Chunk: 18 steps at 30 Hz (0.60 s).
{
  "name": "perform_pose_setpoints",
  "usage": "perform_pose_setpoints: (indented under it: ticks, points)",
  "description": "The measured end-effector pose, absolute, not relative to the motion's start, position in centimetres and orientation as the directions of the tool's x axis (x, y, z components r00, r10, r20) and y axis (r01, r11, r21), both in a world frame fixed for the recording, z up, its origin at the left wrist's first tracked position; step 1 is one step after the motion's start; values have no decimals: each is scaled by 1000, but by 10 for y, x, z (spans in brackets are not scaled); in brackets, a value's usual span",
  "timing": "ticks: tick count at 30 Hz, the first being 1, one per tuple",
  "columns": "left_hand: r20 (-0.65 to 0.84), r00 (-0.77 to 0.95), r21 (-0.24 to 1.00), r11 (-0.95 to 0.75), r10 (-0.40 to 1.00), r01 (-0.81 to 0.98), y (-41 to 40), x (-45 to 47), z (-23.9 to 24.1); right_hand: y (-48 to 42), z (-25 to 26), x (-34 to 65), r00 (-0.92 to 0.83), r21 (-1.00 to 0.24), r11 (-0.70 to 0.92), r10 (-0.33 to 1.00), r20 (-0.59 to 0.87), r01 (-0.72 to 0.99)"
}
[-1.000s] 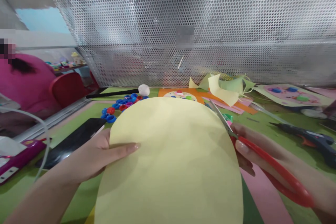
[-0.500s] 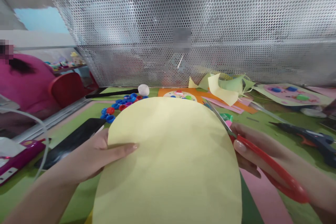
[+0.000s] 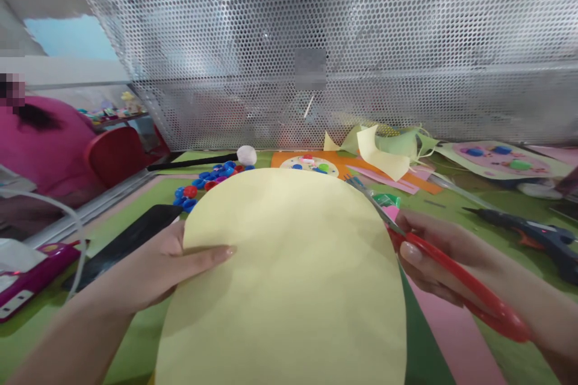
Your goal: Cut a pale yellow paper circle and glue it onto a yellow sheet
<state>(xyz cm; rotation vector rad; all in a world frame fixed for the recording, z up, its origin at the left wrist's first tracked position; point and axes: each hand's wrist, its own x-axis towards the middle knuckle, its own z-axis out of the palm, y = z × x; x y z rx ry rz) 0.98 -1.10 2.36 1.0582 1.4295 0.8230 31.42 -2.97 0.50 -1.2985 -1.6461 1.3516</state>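
Note:
A large pale yellow sheet of paper point(image 3: 289, 277) with a rounded outline is held up in front of me. My left hand point(image 3: 171, 264) grips its left side, thumb on the face and fingers hidden behind. At the sheet's upper right edge are red-handled scissors point(image 3: 456, 280), gripped in my right hand point(image 3: 442, 252). Their blades point(image 3: 379, 207) lie along that edge, pointing up and left; part of them is behind the paper. Just beyond the blades lies a small green piece point(image 3: 387, 199) on the table.
Blue and red bottle caps point(image 3: 212, 179), a black phone point(image 3: 126, 240) and a magenta power strip point(image 3: 36, 277) lie left. Paper scraps point(image 3: 383, 150) stand at the back by a perforated metal panel point(image 3: 343, 24). Right lies a glue gun point(image 3: 533, 231). A person in pink point(image 3: 45, 138) sits far left.
The sheet's right edge has shifted slightly left. My right hand and the scissors have moved a little left with it; my left hand keeps its grip.

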Motion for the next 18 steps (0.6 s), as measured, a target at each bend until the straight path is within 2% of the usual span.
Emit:
perform_pose_setpoints:
  ticks: [14, 18]
  points:
    - [-298, -5, 949, 297, 954, 103, -12, 11, 24, -24, -10, 324, -326, -952, -6, 939, -111, 306]
    - [-319, 59, 944, 312, 946, 107, -4, -2, 15, -17, -9, 325, -286, -956, -33, 951, -120, 292]
